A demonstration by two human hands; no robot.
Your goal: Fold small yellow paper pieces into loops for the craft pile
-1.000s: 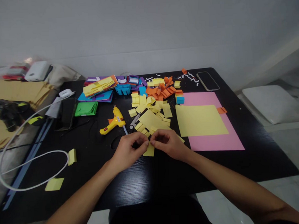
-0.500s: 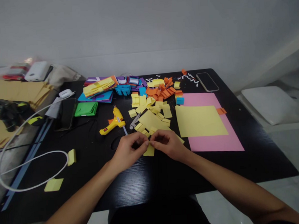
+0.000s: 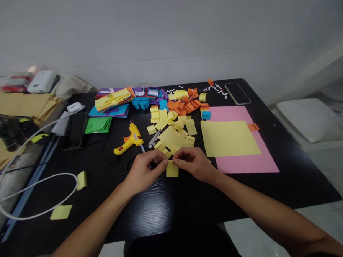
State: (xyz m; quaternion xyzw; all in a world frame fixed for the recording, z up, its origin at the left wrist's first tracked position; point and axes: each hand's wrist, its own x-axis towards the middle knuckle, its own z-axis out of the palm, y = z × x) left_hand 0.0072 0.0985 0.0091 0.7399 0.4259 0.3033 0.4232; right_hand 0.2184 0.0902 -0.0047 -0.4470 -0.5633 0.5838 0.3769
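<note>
Between my two hands is a small piece of yellow paper (image 3: 172, 170), its upper edge pinched at both corners. My left hand (image 3: 148, 168) grips the left corner with thumb and forefinger. On the right corner, the thumb and fingers of my right hand (image 3: 193, 162) are closed. Just beyond the hands lie a larger yellow sheet (image 3: 173, 138) and a heap of folded yellow paper pieces (image 3: 162, 115). Scissors (image 3: 154, 139) stick out partly from under the yellow paper. A yellow glue gun (image 3: 130, 139) rests to the left of them.
Folded orange strips (image 3: 184, 104) and stacks of coloured paper (image 3: 114, 101) lie along the back. On the right, a yellow sheet (image 3: 229, 139) covers part of a pink sheet (image 3: 245, 165). A phone (image 3: 237, 93) lies behind. A white cable (image 3: 38, 181) loops across the left side.
My hands have moved slightly apart along the yellow paper's upper edge, and more of the paper shows between them. The paper has shifted a little to the right.
</note>
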